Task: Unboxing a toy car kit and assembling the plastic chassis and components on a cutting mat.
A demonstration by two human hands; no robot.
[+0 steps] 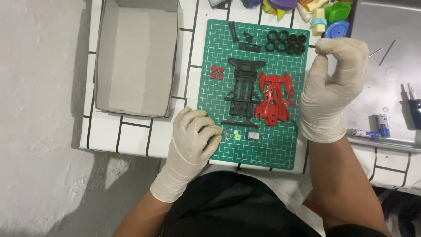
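- While left hand [193, 140] pinches small metal parts [225, 133] at green mat [280, 151] edge, black chassis [242, 92] lies just beyond.
- Right hand [332, 94] raised, fingertips pinched; held item too small to tell.

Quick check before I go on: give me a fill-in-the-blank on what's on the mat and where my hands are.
1. The car body lying on the mat is ____ in colour.
2. The black chassis lies to the ____ of the car body in the picture.
3. The left hand rests at the mat's ____ corner nearest the person.
4. Both hands wear ____; the right hand is raised with fingertips pinched.

Missing words: red; left; left; gloves
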